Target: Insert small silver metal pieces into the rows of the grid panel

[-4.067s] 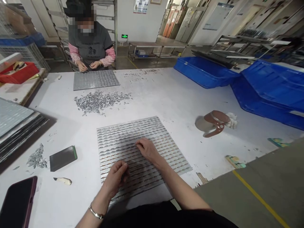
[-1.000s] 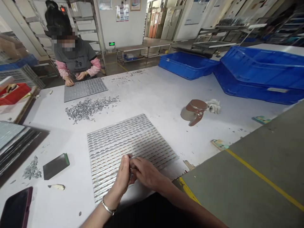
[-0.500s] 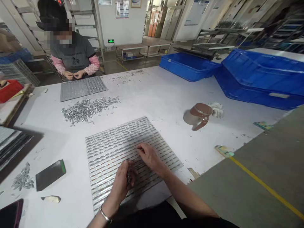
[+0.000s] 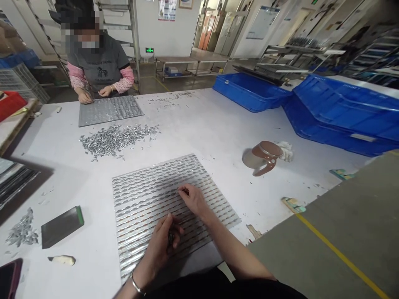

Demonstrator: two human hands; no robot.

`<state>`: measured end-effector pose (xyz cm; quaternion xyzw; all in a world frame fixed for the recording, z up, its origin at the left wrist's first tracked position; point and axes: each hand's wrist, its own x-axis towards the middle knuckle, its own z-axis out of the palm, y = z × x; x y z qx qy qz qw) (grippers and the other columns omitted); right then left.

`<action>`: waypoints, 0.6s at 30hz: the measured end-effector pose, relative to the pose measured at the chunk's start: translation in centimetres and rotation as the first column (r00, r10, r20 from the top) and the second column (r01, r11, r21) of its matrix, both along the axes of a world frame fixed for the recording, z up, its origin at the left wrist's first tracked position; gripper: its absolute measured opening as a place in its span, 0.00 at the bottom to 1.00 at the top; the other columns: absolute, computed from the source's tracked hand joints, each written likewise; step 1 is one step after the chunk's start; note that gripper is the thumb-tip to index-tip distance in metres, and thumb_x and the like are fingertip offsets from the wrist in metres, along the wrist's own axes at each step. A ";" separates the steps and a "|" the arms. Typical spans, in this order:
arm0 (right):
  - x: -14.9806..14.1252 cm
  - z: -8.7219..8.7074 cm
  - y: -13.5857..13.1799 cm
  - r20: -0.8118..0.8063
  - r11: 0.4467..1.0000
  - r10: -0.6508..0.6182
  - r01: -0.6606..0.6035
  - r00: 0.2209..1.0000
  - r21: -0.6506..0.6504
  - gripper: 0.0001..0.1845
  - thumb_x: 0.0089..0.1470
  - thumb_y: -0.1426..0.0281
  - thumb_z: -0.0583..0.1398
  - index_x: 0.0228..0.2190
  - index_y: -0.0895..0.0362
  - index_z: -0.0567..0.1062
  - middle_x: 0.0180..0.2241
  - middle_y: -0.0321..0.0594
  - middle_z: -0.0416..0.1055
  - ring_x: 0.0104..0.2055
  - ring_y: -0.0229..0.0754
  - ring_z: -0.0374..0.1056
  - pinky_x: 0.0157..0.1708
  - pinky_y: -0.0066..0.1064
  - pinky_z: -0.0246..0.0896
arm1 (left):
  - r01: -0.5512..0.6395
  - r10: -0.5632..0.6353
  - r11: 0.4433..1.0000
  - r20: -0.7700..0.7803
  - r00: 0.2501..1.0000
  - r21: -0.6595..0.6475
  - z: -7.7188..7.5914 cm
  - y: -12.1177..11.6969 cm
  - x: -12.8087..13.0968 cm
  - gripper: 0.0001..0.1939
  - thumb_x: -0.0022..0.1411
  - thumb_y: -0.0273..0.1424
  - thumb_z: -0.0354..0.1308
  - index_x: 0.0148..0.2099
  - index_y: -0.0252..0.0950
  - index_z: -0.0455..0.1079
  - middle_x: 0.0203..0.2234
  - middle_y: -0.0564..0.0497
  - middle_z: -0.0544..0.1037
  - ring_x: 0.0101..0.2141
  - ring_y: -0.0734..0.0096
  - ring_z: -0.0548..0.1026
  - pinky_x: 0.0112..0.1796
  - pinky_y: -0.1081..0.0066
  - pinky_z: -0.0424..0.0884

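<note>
A flat panel (image 4: pixel 134 222) lies on the table before me, covered with rows of small silver leaf-shaped pieces; orange-brown spots show along its nearer rows. Over the middle of it, my right hand (image 4: pixel 195 200) is closed in a pinch, fingertips at a row; whatever is between them is too small to make out. My left hand (image 4: pixel 159 243) is curled above the panel's near part, its fingers wrapped round several small dark metal pieces (image 4: pixel 171 237). Beyond the panel is a heap of loose silver leaf-shaped pieces (image 4: pixel 115 141).
A co-worker (image 4: pixel 99 62) sits across the table (image 4: pixel 193 124) at a similar panel (image 4: pixel 109 111). To the right stand a brown-lidded mug (image 4: pixel 263 157) and blue bins (image 4: pixel 249 93). At left lie a dark block (image 4: pixel 62 227), a small knife (image 4: pixel 63 260), a phone (image 4: pixel 9 278) and more pieces (image 4: pixel 23 230).
My view has shifted slightly. My right hand has moved a little along the row, still pinched, while my left stays curled nearby. The co-worker's hands have moved apart, one onto their panel.
</note>
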<state>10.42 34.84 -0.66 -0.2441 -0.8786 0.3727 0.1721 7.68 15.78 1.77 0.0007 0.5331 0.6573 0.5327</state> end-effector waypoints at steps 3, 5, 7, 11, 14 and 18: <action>-0.2 -0.6 -0.3 0.000 1.000 -0.025 0.025 1.000 0.002 0.06 0.55 0.73 0.58 0.33 0.57 0.76 0.31 0.39 0.76 0.34 0.43 0.72 0.41 0.35 0.66 | -0.003 0.003 1.000 0.004 1.000 0.010 0.1 0.0 0.0 0.26 0.59 0.54 0.54 0.43 0.34 0.68 0.27 0.50 0.76 0.14 0.82 0.61 0.13 0.79 0.40; -0.4 -0.9 -0.4 0.023 0.999 -0.032 0.031 0.999 0.038 0.06 0.55 0.74 0.58 0.32 0.57 0.76 0.30 0.39 0.76 0.34 0.43 0.72 0.42 0.35 0.66 | -0.011 0.011 1.000 0.012 1.000 0.029 0.0 0.0 0.0 0.26 0.59 0.54 0.54 0.42 0.34 0.68 0.27 0.50 0.76 0.14 0.82 0.61 0.13 0.78 0.40; -0.6 -1.1 -0.5 0.050 0.996 -0.038 0.034 0.998 0.081 0.05 0.54 0.74 0.58 0.31 0.56 0.75 0.29 0.39 0.76 0.34 0.43 0.72 0.42 0.35 0.65 | -0.018 0.017 0.999 0.024 1.000 0.046 -0.1 -0.1 -0.1 0.26 0.59 0.54 0.54 0.42 0.34 0.68 0.27 0.50 0.76 0.14 0.82 0.60 0.13 0.78 0.40; -0.9 -0.9 -0.4 0.076 0.991 -0.079 0.070 0.994 0.117 0.04 0.54 0.75 0.58 0.33 0.57 0.73 0.29 0.39 0.74 0.33 0.44 0.70 0.39 0.34 0.64 | -0.024 0.022 0.997 0.030 0.999 0.074 -0.1 -0.2 -0.3 0.25 0.60 0.53 0.54 0.41 0.34 0.68 0.26 0.51 0.75 0.14 0.82 0.60 0.14 0.78 0.41; -0.3 0.3 -1.0 0.029 0.991 -0.108 0.106 0.994 0.085 0.06 0.55 0.73 0.58 0.38 0.57 0.71 0.28 0.38 0.72 0.32 0.44 0.69 0.37 0.34 0.64 | -0.040 0.039 0.996 0.017 0.999 0.083 0.1 -0.2 -0.5 0.25 0.61 0.53 0.53 0.42 0.34 0.68 0.27 0.51 0.75 0.15 0.82 0.61 0.14 0.78 0.40; 2.2 3.5 -3.9 -0.058 0.988 0.146 -0.142 0.988 0.064 0.05 0.61 0.72 0.56 0.37 0.55 0.72 0.34 0.39 0.72 0.36 0.42 0.69 0.39 0.32 0.64 | -0.076 0.077 0.994 -0.009 0.997 0.078 0.3 -0.1 -0.3 0.27 0.61 0.55 0.52 0.45 0.35 0.68 0.26 0.52 0.73 0.16 0.81 0.61 0.15 0.78 0.45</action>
